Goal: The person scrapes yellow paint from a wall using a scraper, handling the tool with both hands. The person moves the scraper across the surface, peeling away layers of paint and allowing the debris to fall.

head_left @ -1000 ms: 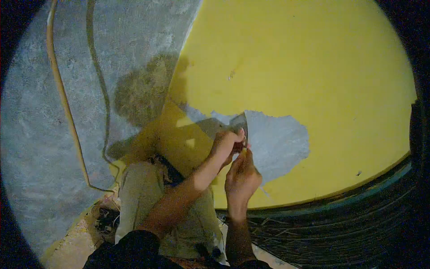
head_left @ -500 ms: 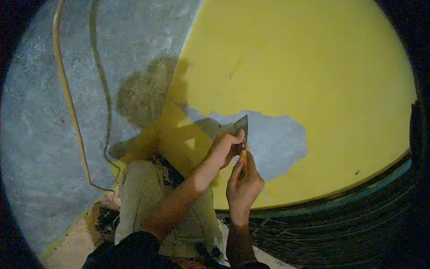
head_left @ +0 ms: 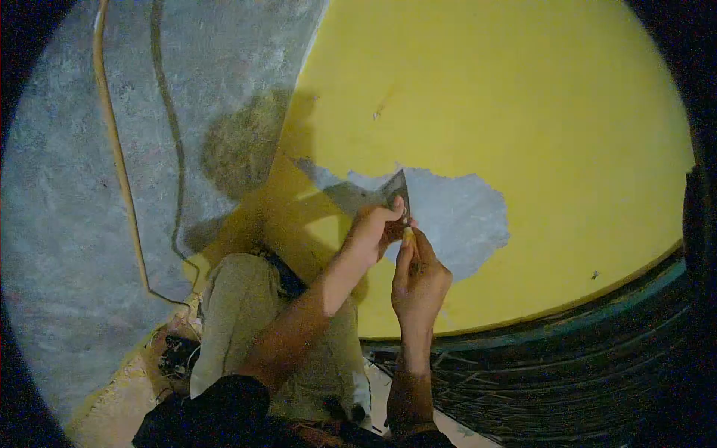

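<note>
My left hand (head_left: 373, 235) and my right hand (head_left: 420, 282) both grip a metal scraper (head_left: 396, 188) by its handle. Its flat triangular blade points up against the yellow painted wall (head_left: 508, 97), at the upper edge of a grey patch (head_left: 455, 216) where the paint is gone and bare plaster shows. The left hand wraps the handle just under the blade; the right hand holds it from below. My knee in light trousers (head_left: 246, 313) is bent under my arms.
Bare grey concrete wall (head_left: 60, 224) lies to the left, with a yellowish cable (head_left: 119, 164) and a dark cable (head_left: 173, 164) running down it. A dark banded base (head_left: 582, 358) curves along the bottom right. Debris and tangled wires (head_left: 175, 355) sit near my knee.
Both hands and the scraper have shifted upward along the wall, so the blade now reaches the upper edge of the bare patch. The view has tilted slightly.
</note>
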